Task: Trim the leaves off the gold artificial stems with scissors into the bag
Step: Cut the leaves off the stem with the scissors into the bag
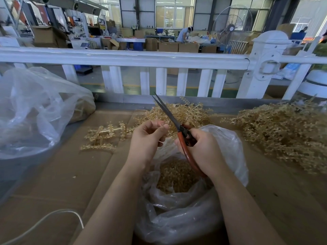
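My right hand [200,149] grips red-handled scissors [170,115], blades nearly closed and pointing up and away to the left. My left hand [148,137] pinches a thin gold stem [164,124] between thumb and forefinger, right beside the blades. Both hands hover over an open clear plastic bag [228,144] holding cut gold leaves [177,175]. A small bunch of gold stems [184,112] lies just behind the hands.
A large heap of gold stems [283,131] covers the right of the cardboard-lined table [62,174]. A few loose stems [102,137] lie left of my hands. A big clear bag [35,110] sits far left. A white cable [53,216] and white railing [123,58] border the area.
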